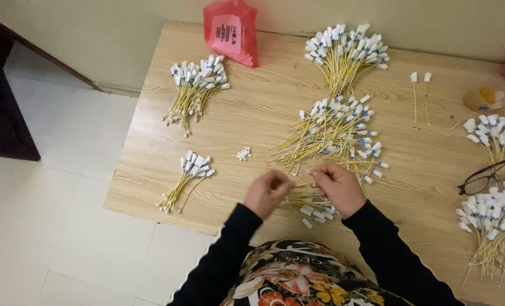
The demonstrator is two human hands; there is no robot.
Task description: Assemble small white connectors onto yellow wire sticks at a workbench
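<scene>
Where the near edge of the wooden tabletop (pixel 150 187) meets your lap, a small bundle of yellow cables (pixel 312 204) with white end caps lies between your 2 hands, just below your fingertips. Your left hand (pixel 266 192) has its fingers pinched together at the bundle's left side, apparently on a cable end, though what exactly it grips is too small to tell. Your right hand (pixel 338 188) curls down onto the bundle's upper right, fingers closed and touching the cables. Just beyond your hands spreads a larger fan of the same cables (pixel 332 133), with another bunch (pixel 346 54) farther back. 2 smaller bunches (pixel 196 90) (pixel 187 178) lie well apart to the left, near a little heap of loose white caps (pixel 243 153). Glasses (pixel 486 177) rest at the right, a red bag (pixel 231 31) at the back.
</scene>
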